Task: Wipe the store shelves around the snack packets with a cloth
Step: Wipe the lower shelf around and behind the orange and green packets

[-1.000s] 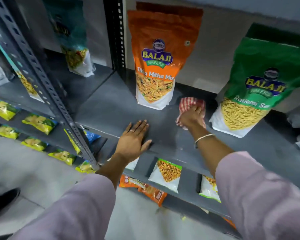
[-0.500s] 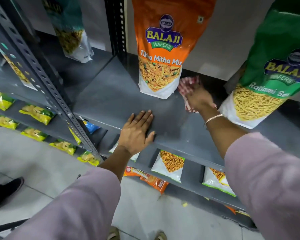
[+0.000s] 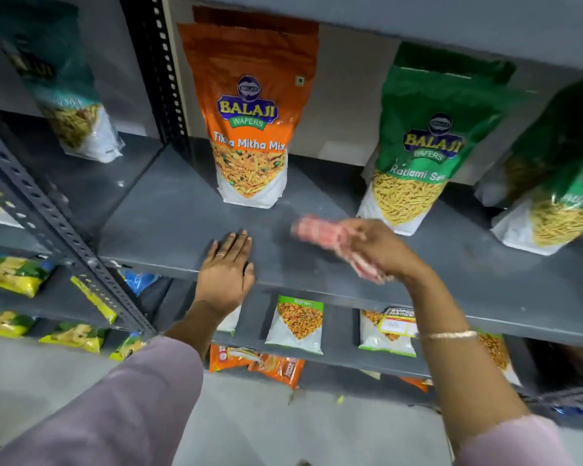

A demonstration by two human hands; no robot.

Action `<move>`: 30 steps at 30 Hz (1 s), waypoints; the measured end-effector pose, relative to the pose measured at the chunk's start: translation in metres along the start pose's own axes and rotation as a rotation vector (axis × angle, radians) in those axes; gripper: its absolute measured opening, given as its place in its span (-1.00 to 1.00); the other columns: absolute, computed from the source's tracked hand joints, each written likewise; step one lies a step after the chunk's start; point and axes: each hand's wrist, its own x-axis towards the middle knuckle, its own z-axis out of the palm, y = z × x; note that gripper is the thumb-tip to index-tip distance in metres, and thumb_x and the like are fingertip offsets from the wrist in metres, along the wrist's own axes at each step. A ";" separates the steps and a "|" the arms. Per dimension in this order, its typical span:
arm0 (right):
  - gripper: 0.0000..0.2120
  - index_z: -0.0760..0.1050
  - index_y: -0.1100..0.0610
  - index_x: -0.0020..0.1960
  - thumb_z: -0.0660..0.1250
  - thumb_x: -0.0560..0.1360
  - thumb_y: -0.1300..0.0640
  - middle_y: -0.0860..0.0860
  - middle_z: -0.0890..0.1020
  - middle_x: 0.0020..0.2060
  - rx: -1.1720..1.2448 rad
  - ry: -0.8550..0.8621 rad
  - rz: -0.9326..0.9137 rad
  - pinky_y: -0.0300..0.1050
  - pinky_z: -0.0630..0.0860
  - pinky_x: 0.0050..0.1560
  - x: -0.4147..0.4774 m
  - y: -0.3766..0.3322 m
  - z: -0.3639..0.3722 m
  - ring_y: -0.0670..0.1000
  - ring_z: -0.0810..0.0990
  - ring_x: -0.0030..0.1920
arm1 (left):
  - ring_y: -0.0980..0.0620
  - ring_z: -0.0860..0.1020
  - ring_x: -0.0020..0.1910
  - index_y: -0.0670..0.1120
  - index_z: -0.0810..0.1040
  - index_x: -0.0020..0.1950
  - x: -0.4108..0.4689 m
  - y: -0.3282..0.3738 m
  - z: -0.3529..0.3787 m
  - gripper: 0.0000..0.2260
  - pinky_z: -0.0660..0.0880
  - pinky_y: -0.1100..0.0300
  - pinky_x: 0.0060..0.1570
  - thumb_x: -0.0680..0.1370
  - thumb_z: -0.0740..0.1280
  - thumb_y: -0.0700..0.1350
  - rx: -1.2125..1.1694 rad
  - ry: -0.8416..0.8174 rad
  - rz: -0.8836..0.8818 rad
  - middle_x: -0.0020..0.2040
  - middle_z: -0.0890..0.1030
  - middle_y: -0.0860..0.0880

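Note:
A grey metal shelf [image 3: 169,216] carries an orange snack packet [image 3: 249,129] at the back centre and a green snack packet [image 3: 424,142] to its right. My right hand [image 3: 381,247] grips a red-and-white checked cloth [image 3: 317,230], blurred by motion, near the shelf's front, between the two packets. My left hand [image 3: 228,267] lies flat, fingers together, on the shelf's front edge, below the orange packet.
A second green packet [image 3: 559,183] stands at the far right and a teal packet [image 3: 71,105] in the left bay. A perforated upright [image 3: 48,213] slants at the left. Lower shelves hold small packets [image 3: 298,322]. The shelf above [image 3: 418,11] overhangs.
My right hand has pulled the cloth from the back of the shelf between the packets forward toward the front edge. My left hand has stayed flat in place.

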 end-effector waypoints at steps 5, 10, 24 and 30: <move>-0.55 0.25 0.09 0.49 0.12 0.60 0.18 0.13 0.43 0.41 -0.395 0.142 0.161 -0.02 0.37 0.39 0.045 0.014 0.062 0.12 0.40 0.41 | -0.14 0.40 0.31 -0.23 0.43 0.32 -0.002 0.001 0.000 -0.50 0.15 -0.04 0.33 0.51 -0.02 -0.01 -0.003 -0.007 -0.014 0.32 0.45 -0.17; -0.52 0.16 -0.10 0.51 0.11 0.63 0.15 -0.02 0.25 0.52 -0.627 0.149 0.023 -0.01 0.46 0.29 -0.008 -0.009 0.114 0.08 0.38 0.44 | -0.16 0.40 0.30 -0.24 0.43 0.31 -0.001 0.000 -0.001 -0.50 0.24 -0.12 0.31 0.52 -0.04 -0.02 0.001 -0.014 -0.006 0.32 0.45 -0.18; -0.50 -0.08 0.22 0.55 -0.05 0.65 0.22 0.05 -0.03 0.55 -0.621 0.117 0.106 0.04 0.01 0.55 0.085 0.020 0.092 0.14 0.07 0.55 | -0.15 0.45 0.25 -0.23 0.47 0.27 -0.001 0.002 -0.003 -0.52 0.29 -0.07 0.27 0.51 0.03 0.01 -0.028 0.008 0.002 0.27 0.51 -0.17; -0.34 0.00 -0.01 0.56 -0.07 0.46 -0.08 0.05 0.03 0.58 -0.625 0.196 0.172 0.26 0.05 0.51 0.161 0.026 0.090 0.20 0.00 0.56 | -0.14 0.48 0.23 -0.23 0.50 0.24 0.002 -0.002 0.005 -0.53 0.22 -0.02 0.25 0.50 0.06 0.01 -0.050 0.051 0.012 0.25 0.53 -0.17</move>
